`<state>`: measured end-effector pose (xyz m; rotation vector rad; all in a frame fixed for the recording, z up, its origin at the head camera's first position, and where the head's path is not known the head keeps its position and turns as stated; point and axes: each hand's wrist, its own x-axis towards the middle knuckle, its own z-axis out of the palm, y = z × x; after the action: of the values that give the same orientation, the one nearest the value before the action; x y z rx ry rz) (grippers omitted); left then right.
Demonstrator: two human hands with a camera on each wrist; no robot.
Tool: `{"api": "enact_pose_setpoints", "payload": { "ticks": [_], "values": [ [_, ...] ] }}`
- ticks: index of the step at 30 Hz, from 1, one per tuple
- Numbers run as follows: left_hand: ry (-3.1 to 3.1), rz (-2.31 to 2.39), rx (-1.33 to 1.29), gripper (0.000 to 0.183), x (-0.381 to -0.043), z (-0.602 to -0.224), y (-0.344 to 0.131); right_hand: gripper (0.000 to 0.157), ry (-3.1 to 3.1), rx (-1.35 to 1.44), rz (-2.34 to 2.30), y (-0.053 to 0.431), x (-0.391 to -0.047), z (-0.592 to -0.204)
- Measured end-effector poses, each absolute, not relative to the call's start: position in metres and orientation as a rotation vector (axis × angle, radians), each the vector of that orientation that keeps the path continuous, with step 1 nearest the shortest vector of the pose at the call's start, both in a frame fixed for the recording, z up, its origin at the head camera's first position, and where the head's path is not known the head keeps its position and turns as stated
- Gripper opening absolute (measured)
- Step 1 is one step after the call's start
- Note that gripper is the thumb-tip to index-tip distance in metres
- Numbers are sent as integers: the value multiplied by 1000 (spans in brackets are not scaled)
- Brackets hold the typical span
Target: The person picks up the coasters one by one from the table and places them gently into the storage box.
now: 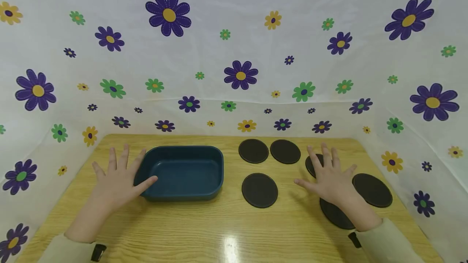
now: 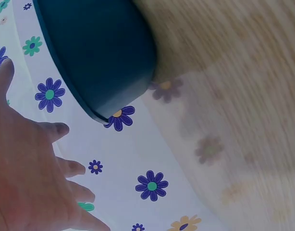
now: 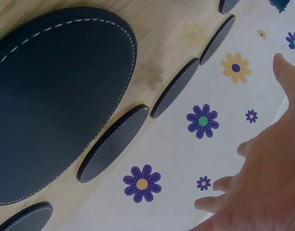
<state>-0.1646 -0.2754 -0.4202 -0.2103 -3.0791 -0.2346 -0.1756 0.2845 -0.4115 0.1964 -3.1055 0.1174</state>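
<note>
A dark blue rectangular dish with rounded corners stands on the left half of the table, nothing inside it. My left hand, fingers spread, hovers by its left end and covers part of the rim. Several round black coasters lie flat on the right half; white stitching round the edge of one coaster shows in the right wrist view. Spread wide, my right hand is held above the right-hand group, partly hiding a back coaster and a front coaster. Neither hand holds anything.
The light wood table reflects a bright spot near its front. A white cloth with printed flowers hangs behind the table and along both sides. Two coasters lie side by side at the back, and a single coaster sits right of the dish.
</note>
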Motion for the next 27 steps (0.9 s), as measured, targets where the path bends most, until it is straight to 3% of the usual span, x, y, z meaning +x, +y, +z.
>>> {"api": "enact_pose_setpoints", "payload": {
  "ticks": [27],
  "values": [
    [-3003, -156, -481, 90, -176, -441, -277, 96, -2926, 542, 178, 239, -187, -426]
  ]
}}
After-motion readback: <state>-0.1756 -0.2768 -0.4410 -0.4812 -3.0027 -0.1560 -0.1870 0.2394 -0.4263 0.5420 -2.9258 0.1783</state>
